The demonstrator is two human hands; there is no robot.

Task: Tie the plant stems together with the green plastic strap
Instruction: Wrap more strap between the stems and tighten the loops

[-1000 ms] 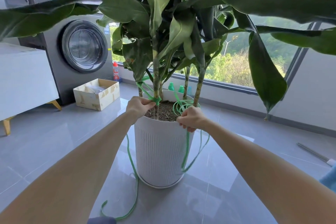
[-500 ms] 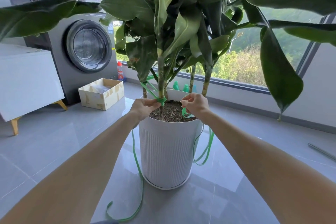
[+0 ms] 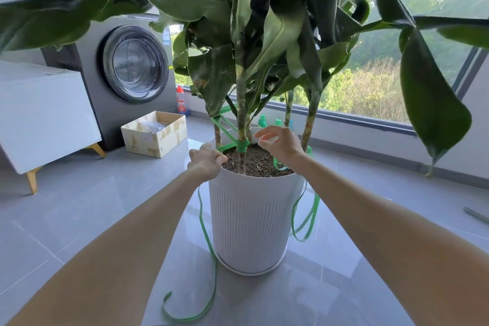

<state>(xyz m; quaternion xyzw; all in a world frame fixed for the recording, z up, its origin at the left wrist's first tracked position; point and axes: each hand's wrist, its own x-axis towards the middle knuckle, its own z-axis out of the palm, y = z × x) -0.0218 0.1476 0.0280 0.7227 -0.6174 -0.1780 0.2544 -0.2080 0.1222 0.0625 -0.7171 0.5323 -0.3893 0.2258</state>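
Head view, left hand (image 3: 207, 160) pinching strap (image 3: 243, 145) at pot rim (image 3: 254, 180), right hand (image 3: 283, 141) splayed above soil (image 3: 262, 163)

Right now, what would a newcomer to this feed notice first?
A big leafy plant in a white ribbed pot fills the centre, with the green plastic strap criss-crossed around its stems just above the soil. The left hand pinches the strap at the pot's left rim; the right hand hovers open over the soil, holding nothing. Loose strap trails down both sides of the pot.
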